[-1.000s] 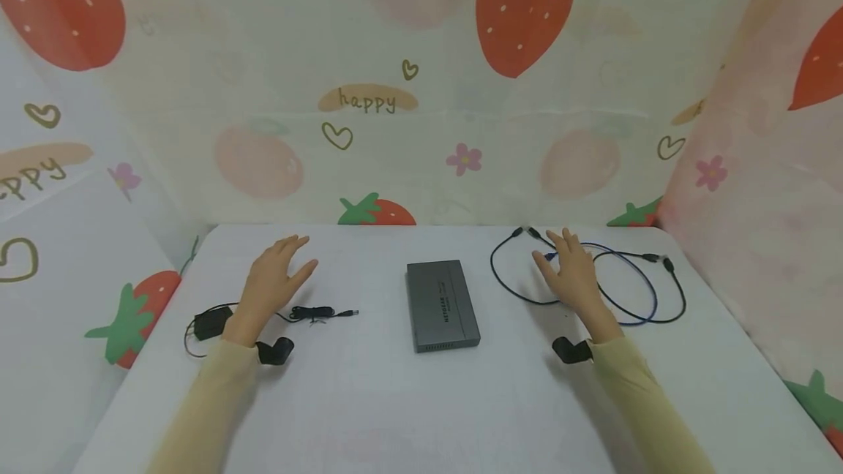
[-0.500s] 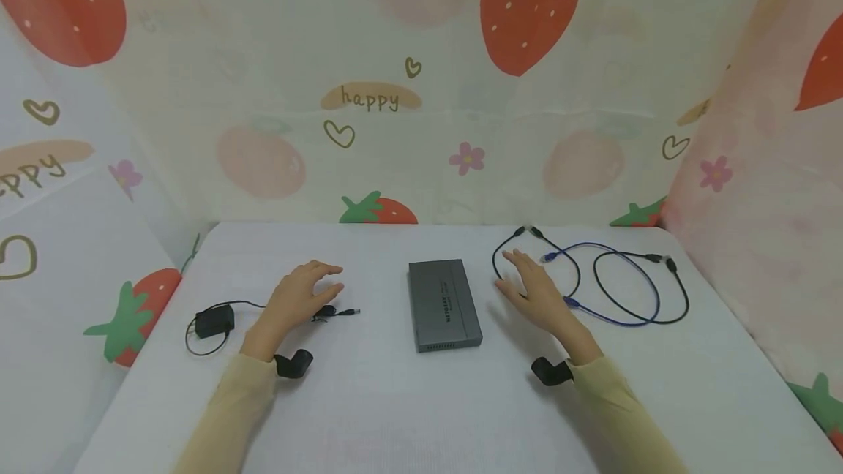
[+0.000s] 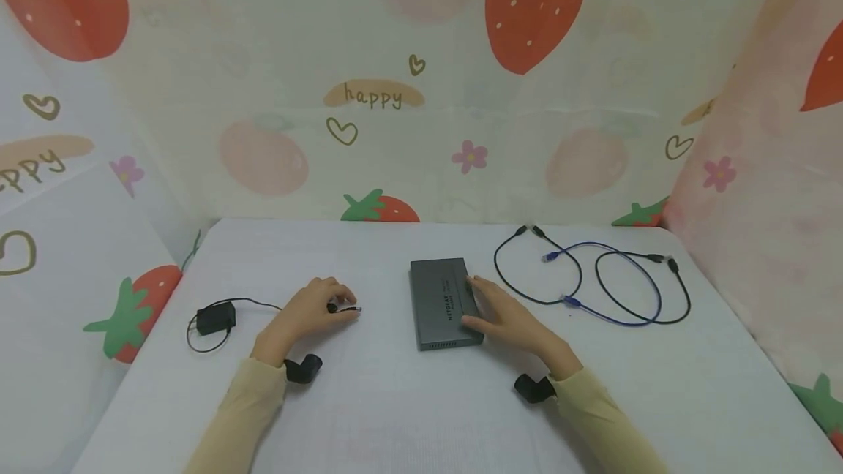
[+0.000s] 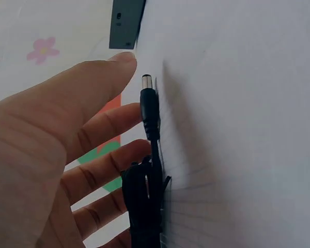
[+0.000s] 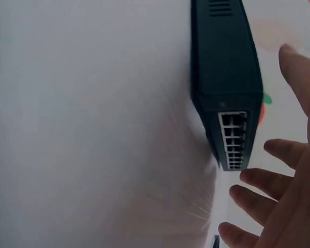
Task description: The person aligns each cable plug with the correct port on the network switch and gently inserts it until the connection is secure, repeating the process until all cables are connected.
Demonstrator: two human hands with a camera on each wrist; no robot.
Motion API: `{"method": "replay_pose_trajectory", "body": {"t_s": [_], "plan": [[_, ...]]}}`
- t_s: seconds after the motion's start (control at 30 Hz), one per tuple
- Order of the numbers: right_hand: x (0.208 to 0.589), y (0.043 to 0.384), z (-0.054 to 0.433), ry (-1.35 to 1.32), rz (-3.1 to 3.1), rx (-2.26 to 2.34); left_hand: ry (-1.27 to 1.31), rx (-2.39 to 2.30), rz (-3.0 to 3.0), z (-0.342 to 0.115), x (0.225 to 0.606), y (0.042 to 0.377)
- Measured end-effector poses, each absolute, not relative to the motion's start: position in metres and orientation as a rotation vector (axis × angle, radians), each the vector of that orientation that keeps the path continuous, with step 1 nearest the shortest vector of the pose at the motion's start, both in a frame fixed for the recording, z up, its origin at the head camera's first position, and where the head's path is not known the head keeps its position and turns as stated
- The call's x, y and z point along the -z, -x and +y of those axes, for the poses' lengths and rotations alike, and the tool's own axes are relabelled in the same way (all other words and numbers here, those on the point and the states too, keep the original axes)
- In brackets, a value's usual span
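In the head view my left hand (image 3: 308, 317) reaches over the plug end of a power adapter's cord. The left wrist view has the barrel plug (image 4: 150, 106) and the bundled cord (image 4: 142, 201) lying between thumb and fingers; the thumb stays apart from the plug. A grey NETGEAR network switch (image 3: 443, 306) lies flat at the middle of the table. Over its right edge is my right hand (image 3: 514, 324), fingers spread. Seen from the right wrist, a row of ports (image 5: 232, 139) faces the palm, and the fingertips (image 5: 275, 146) sit just off the switch's side.
The black power adapter (image 3: 216, 318) rests on the white table (image 3: 408, 408) at the left. Black cables (image 3: 527, 298) and a blue network cable (image 3: 648, 280) lie in loops at the back right. A strawberry-print cloth (image 3: 388, 159) hangs behind.
My left hand has moved right and down from above the cord to its plug. The right hand has come left from over the looped cables to the switch. The switch has stayed in place.
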State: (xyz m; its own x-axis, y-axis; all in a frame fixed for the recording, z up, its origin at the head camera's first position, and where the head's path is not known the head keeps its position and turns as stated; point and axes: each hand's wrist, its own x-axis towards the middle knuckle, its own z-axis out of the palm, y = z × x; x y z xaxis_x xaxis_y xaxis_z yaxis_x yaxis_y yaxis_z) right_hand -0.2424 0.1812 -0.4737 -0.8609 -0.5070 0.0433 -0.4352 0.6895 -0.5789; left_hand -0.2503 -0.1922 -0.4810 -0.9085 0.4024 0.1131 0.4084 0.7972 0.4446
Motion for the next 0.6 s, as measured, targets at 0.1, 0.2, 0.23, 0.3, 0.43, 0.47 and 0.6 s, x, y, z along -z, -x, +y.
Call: {"method": "replay_pose_trajectory", "body": {"t_s": [0.1, 0.2, 0.23, 0.3, 0.43, 0.47, 0.6], "plan": [[0.477, 0.240, 0.178, 0.809, 2.755, 0.855, 0.700, 0.735, -2.947, -0.190, 0.483, 0.249], [0.481, 0.238, 0.177, 0.834, 2.749, 0.825, 0.689, 0.718, -2.948, -0.189, 0.485, 0.249], [0.482, 0.238, 0.177, 0.839, 2.747, 0.821, 0.685, 0.714, -2.951, -0.189, 0.485, 0.249], [0.483, 0.238, 0.177, 0.857, 2.747, 0.818, 0.679, 0.709, -2.955, -0.189, 0.486, 0.249], [0.485, 0.240, 0.178, 0.876, 2.731, 0.829, 0.679, 0.717, -2.956, -0.189, 0.486, 0.248], [0.485, 0.240, 0.178, 0.881, 2.724, 0.833, 0.681, 0.719, -2.954, -0.190, 0.486, 0.248], [0.485, 0.241, 0.179, 0.891, 2.687, 0.863, 0.663, 0.738, -2.968, -0.190, 0.486, 0.247]]}}
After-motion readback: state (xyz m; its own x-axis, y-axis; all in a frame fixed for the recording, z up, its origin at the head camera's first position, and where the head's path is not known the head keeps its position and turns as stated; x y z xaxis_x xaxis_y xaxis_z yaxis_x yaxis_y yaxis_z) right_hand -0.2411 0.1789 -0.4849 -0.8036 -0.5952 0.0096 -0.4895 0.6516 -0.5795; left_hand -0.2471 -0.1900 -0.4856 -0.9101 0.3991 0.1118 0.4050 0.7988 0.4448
